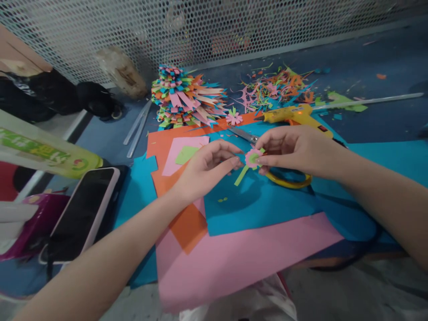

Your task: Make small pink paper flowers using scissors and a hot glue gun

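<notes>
My right hand pinches a small paper flower, pink with a light green centre, between thumb and fingers. A narrow green paper strip slants down from the flower. Just left of it, my left hand hovers with fingers loosely curled, thumb and index tip slightly apart; nothing shows in it. Scissors with yellow handles lie beneath my right hand, partly hidden, their blades pointing left. Blue paper is spread below both hands.
A yellow glue gun lies behind my right hand, near paper shreds. A fringed paper cone lies before the perforated panel. Pink paper overhangs the front edge. At left are a phone and a bottle.
</notes>
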`<state>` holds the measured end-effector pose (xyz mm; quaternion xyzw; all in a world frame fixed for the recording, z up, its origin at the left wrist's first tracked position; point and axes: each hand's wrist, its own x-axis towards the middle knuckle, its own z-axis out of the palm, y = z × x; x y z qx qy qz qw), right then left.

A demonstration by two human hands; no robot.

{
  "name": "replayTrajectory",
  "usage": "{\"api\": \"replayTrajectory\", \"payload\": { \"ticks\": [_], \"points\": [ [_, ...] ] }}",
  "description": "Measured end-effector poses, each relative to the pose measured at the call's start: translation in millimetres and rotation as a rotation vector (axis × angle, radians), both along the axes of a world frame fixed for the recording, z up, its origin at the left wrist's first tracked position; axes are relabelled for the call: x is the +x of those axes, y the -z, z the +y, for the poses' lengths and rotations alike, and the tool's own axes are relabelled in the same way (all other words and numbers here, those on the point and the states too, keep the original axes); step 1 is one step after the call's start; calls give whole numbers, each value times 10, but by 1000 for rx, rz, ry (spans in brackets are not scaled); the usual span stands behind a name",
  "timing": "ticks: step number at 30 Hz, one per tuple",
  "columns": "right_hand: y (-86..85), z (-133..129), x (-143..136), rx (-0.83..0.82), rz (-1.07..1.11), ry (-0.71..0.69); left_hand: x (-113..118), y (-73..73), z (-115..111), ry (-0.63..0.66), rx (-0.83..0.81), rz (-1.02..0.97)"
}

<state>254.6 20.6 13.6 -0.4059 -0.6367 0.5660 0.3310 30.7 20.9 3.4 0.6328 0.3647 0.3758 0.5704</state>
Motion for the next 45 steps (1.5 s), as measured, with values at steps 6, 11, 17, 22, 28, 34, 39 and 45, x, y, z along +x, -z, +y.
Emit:
{"api": "replayTrajectory", "payload": {
  "ticks": [6,11,17,22,28,34,39,45],
  "points": [
    [10,6,-6,-7,-2,24,-11,31,-16,12,-1,-3],
    [-3,5,-24,-42,4,28,-16,54,-20,35,5,6],
    [2,8,-30,-36,11,33,-19,64,-7,49,6,-16],
    [12,4,-36,-37,13,40,-25,56,-10,54,-5,-1],
    [-25,-12,-54,-43,-3,52,-17,39,-14,43,-15,14],
    [-2,-7,-25,-8,-15,33,-17,49,-12,41,-9,-7],
    [2,-8,-13,3,-23,26,-22,55,-5,45,3,-27],
    [-4,-16,-19,36,-44,26,-26,60,-6,42,5,-2]
  ]
}}
